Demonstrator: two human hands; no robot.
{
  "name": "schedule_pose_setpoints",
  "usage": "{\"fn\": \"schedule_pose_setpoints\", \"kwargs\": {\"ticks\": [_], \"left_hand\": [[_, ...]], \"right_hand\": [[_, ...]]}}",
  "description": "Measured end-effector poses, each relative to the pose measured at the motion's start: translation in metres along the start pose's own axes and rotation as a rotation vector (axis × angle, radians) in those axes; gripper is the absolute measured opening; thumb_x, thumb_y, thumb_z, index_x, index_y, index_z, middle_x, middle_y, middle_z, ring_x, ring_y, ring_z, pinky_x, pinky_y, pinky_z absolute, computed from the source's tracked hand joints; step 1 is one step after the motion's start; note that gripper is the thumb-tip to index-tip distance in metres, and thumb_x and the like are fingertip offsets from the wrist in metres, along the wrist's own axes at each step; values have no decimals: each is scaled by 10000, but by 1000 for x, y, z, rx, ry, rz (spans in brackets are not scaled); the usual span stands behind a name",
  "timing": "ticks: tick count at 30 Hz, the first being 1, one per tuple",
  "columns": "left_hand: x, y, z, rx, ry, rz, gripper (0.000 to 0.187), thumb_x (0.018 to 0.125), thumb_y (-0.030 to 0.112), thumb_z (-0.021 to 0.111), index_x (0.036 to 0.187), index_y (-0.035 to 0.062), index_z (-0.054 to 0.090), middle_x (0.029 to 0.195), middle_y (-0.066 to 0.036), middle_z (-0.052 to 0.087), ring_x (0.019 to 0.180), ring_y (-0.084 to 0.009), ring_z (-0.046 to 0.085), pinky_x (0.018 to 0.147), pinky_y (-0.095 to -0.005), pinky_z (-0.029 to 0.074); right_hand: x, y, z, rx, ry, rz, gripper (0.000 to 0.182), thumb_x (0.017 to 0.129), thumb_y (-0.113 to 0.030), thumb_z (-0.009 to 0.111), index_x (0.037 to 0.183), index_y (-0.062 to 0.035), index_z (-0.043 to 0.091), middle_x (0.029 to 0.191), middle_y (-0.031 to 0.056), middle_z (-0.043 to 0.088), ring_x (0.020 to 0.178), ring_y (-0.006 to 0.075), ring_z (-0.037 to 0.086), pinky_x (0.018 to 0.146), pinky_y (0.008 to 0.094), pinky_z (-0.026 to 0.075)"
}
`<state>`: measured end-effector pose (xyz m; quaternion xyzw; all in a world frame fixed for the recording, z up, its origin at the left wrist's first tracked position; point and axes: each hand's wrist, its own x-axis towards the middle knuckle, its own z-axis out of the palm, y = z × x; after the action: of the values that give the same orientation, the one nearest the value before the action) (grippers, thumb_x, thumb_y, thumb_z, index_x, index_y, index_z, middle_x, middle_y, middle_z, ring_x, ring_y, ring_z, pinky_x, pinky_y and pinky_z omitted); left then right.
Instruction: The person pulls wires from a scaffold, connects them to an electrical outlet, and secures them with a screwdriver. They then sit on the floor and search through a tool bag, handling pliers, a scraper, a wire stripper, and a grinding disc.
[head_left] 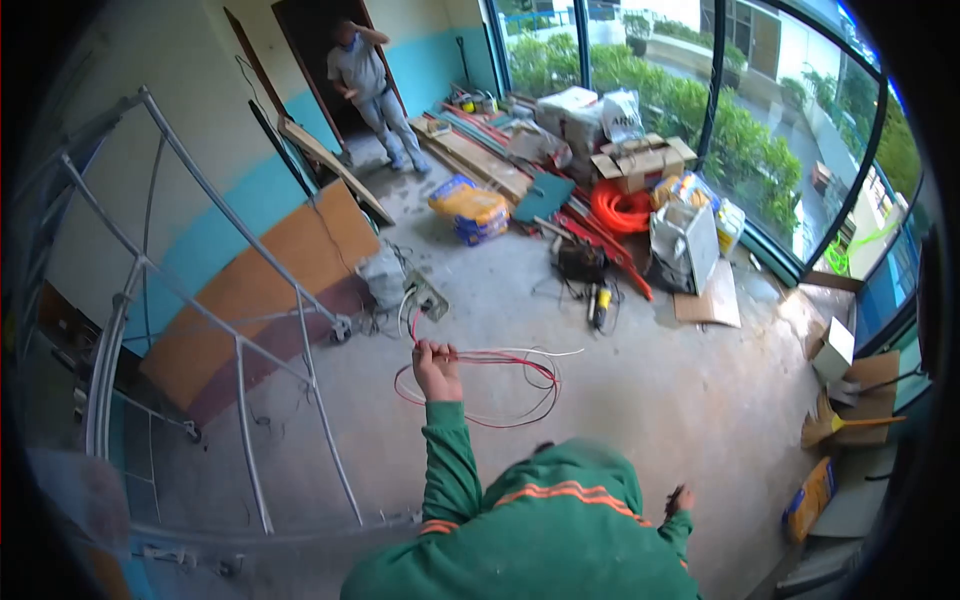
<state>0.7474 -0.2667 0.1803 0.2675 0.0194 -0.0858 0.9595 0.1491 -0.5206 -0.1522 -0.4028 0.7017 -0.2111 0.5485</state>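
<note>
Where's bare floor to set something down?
Widest: floor between the red wires and the broom. Smaller: between the wires and the yellow sacks. Crowded: around the orange hose and cardboard box.

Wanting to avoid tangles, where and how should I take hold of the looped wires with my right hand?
Probably at the right-hand bend of the looped wires, coming from the right: several strands curve close together there, clear of the left hand, which grips them farther left. The right hand is on that side. Avoid the loose white end.
</note>
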Motion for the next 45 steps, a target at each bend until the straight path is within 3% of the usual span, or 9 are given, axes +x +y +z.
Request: {"fn": "schedule_pose_setpoints", "kwargs": {"ticks": [3,7,15,21,26,30,32,39,45], "left_hand": [[41,4,4,-15,59,29,106,995,185,555,926,134,492,786,28,479,692,-115,463,837,-368,474],[74,15,9,-7,84,126,126,979,203,590,931,129,499,797,35,470,697,-114,458,876,-393,480],[112,15,-38,224,406,147,128,948,204,631,947,138,522,837,26,521,758,-117,520,849,-346,450],[131,19,-51,533,518,273,135,952,174,626,978,67,547,929,-22,601,886,-148,613,783,-295,476],[171,27,-79,659,494,542,102,949,116,620,936,14,618,831,-20,606,772,-103,562,692,-239,467],[201,34,-65,1193,570,563,154,938,140,621,930,-13,640,766,-10,597,708,-80,526,641,-267,441],[212,30,-58,1266,584,590,170,935,160,623,943,-9,642,763,-19,601,701,-91,523,639,-280,441],[244,3,-35,1374,619,697,211,922,194,631,937,-15,636,749,-55,605,686,-125,514,640,-305,443],[234,-15,8,1413,655,590,216,932,192,617,913,-24,623,744,-48,590,688,-115,512,639,-306,443]], "right_hand": [[-34,-4,68,-27,-160,99,417,980,-401,392,944,-55,623,656,161,629,454,269,536,402,450,425],[-44,-32,114,-209,-291,107,391,976,-406,384,925,-73,583,639,156,614,423,260,511,373,432,405],[51,-118,156,-282,-213,99,345,967,-418,369,886,-111,504,606,148,583,362,243,461,316,396,365],[106,-203,252,-311,-334,123,345,973,-407,363,883,-106,505,627,151,600,368,231,464,330,393,384],[114,-285,354,-443,-517,-78,379,980,-407,384,885,-69,529,627,146,604,380,226,474,344,383,393],[155,-315,416,-321,-582,-218,377,981,-400,410,884,-63,547,608,113,588,381,197,466,341,367,387],[160,-334,429,-235,-563,-114,374,986,-405,419,898,-70,558,579,75,547,375,167,442,328,340,360],[205,-350,426,-483,-527,-59,380,985,-389,394,896,-58,558,605,122,592,375,222,490,332,376,401],[239,-342,425,-549,-557,-30,412,984,-384,393,841,-36,562,614,146,609,381,246,512,347,395,426]]}}
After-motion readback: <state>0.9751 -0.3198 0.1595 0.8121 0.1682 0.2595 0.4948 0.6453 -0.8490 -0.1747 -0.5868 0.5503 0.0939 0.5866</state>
